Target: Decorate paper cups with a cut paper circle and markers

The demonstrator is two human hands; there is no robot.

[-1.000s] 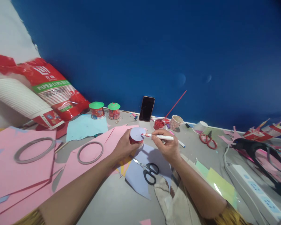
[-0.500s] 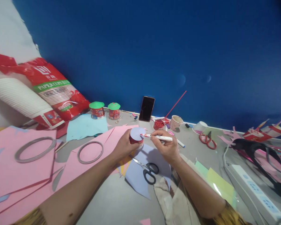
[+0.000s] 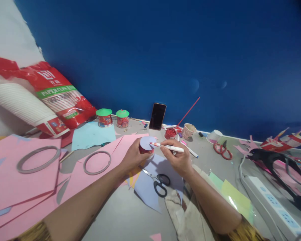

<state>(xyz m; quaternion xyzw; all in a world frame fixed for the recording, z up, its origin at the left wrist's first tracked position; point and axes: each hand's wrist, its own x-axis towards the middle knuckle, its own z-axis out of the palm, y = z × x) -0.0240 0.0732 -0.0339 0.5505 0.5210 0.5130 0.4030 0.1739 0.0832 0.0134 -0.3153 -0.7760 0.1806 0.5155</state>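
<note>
My left hand is closed around a small red paper cup that stands with a round lavender paper disc on top. Between the fingers of my right hand is a white marker, its red tip at the right part of the disc. Just below the cup, black-handled scissors rest on a cut lavender sheet. Two red cups with green paper tops stand farther back to the left.
Pink sheets and two grey rings spread over the left side. A phone leans on the blue wall. Red-handled scissors, a cloth glove and a white power strip lie to the right. A paper cup bag leans at the back left.
The marker tip has shifted very slightly left on the disc with my right hand. My left hand keeps its hold on the cup.
</note>
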